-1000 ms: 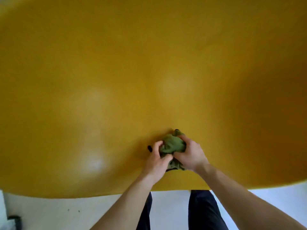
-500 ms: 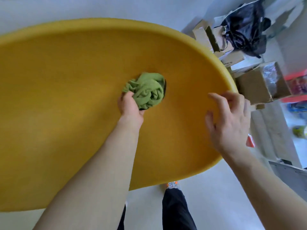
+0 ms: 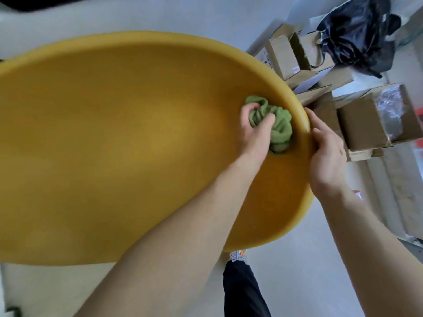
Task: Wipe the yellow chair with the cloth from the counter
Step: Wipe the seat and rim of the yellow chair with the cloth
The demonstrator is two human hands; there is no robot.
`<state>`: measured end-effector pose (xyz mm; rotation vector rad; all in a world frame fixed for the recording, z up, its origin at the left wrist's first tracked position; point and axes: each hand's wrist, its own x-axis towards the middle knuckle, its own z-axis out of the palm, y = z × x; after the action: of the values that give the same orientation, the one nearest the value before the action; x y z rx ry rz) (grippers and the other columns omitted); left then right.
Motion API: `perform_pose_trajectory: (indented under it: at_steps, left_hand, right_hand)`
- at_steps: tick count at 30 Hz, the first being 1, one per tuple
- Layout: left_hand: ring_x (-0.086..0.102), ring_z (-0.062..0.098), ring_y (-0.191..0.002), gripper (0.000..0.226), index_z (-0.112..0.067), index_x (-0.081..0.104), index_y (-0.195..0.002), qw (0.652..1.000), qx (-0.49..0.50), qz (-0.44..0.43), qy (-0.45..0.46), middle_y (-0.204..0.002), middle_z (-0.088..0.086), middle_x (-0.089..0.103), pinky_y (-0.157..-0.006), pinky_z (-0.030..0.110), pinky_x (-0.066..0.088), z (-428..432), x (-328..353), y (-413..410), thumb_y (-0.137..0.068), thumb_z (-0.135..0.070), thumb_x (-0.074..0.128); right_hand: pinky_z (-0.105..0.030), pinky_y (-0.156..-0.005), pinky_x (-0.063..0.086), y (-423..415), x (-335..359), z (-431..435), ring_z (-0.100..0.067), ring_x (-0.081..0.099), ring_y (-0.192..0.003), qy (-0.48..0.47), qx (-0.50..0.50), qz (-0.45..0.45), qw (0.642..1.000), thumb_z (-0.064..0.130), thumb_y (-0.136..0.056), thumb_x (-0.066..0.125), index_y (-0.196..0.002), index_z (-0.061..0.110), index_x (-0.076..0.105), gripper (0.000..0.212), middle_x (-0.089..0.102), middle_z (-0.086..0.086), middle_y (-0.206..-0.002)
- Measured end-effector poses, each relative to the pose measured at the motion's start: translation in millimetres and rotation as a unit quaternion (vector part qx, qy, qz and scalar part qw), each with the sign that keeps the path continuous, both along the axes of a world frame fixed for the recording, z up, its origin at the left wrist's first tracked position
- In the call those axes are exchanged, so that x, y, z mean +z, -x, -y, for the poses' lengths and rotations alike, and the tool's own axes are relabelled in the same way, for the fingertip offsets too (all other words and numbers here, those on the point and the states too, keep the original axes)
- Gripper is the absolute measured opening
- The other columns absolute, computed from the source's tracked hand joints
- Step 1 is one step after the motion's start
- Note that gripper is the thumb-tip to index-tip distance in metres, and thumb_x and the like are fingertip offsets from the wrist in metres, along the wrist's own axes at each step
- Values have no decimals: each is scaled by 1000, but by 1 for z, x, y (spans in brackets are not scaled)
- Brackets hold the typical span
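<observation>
Head view: green cloth (image 3: 274, 124) is bunched in closed left hand (image 3: 254, 131), pressed on yellow chair (image 3: 114, 145) by its right rim, which is clasped by right hand (image 3: 325, 154). Pressure should be kept even, strokes overlapped.

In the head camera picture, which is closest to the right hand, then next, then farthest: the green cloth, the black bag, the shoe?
From the right hand:
1. Green cloth, just left of it, inside the yellow chair's rim, held by the left hand.
2. Shoe, below on the floor.
3. Black bag, top right, above the boxes.
</observation>
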<state>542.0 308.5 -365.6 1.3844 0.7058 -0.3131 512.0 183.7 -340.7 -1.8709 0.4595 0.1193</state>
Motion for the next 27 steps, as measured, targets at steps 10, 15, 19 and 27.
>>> perform_pose_trajectory:
  at_steps: [10, 15, 19, 27]
  left_hand:
    - [62, 27, -108, 33, -35, 52, -116, 985, 151, 17, 82, -120, 4, 62, -94, 45, 54, 8, 13, -37, -89, -40, 69]
    - [60, 23, -110, 31, -23, 58, -118, 995, -75, -33, -51, -123, 6, 63, -104, 44, 48, 41, -54, 75, -88, -26, 65]
    - [54, 31, -119, 37, -15, 52, -132, 972, -160, -146, -92, -133, 12, 55, -101, 29, 38, 22, -86, 138, -97, -21, 59]
    - [58, 35, -116, 54, -21, 41, -144, 977, 211, -24, 2, -139, 15, 54, -103, 49, 49, -21, -36, -71, -95, -29, 63]
  right_hand:
    - [-10, -107, 33, 0, -2, 0, 15, 47, -123, -39, -11, -38, 998, 8, -97, 36, -137, 27, 60, 50, 57, 20, -137]
    - [-31, -115, 33, 4, -5, -2, 3, 44, -131, 18, -7, -23, 1000, 22, -95, 38, -142, 31, 53, 51, 54, 18, -141]
    - [-22, -103, 27, 11, -8, -10, 1, 39, -126, 133, 32, 13, 990, 30, -97, 38, -151, 29, 40, 53, 48, 12, -148]
    - [-36, -99, 38, 12, -17, -17, -16, 46, -130, 248, 31, 42, 967, 33, -97, 37, -154, 29, 33, 57, 48, 5, -147]
